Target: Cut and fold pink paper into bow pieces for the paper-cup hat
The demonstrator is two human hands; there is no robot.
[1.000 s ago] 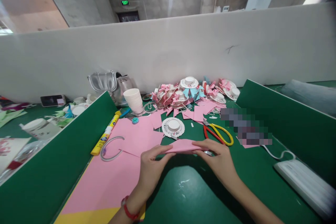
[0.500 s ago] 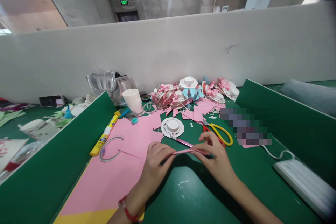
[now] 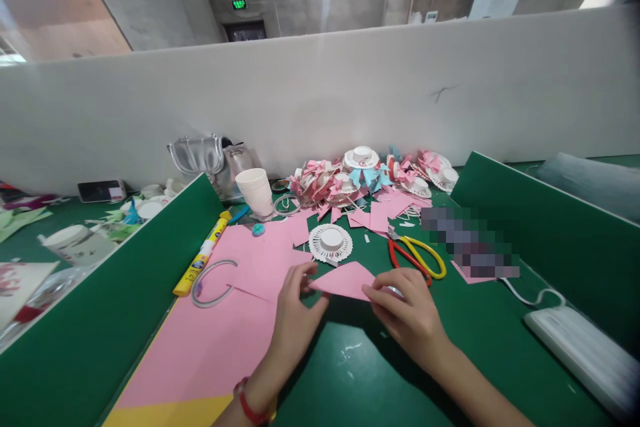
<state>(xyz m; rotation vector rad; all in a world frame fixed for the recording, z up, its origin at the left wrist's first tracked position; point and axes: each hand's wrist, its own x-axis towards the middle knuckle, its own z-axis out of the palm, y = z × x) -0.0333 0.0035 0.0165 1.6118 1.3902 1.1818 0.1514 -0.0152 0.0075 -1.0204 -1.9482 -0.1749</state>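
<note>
A small pink paper piece [image 3: 344,280], now a triangle, is held just above the green table [image 3: 380,373] between both hands. My left hand [image 3: 295,317] pinches its left corner with fingers closed. My right hand [image 3: 407,313] pinches its right lower edge. Just behind the paper sits a white paper-cup disc [image 3: 331,242] with fringed rim. Red and yellow scissors [image 3: 415,257] lie to the right of it.
Large pink sheets [image 3: 220,327] over a yellow one lie at left, with a grey plastic hoop [image 3: 213,280] and a yellow glue tube [image 3: 203,253]. A stack of white cups [image 3: 255,192], a pile of finished paper pieces [image 3: 360,180], and a white power strip [image 3: 583,347] surround the work spot.
The flat folded pink strip held edge-on has been turned and folded into a triangle facing up. Both hands shifted slightly nearer to me.
</note>
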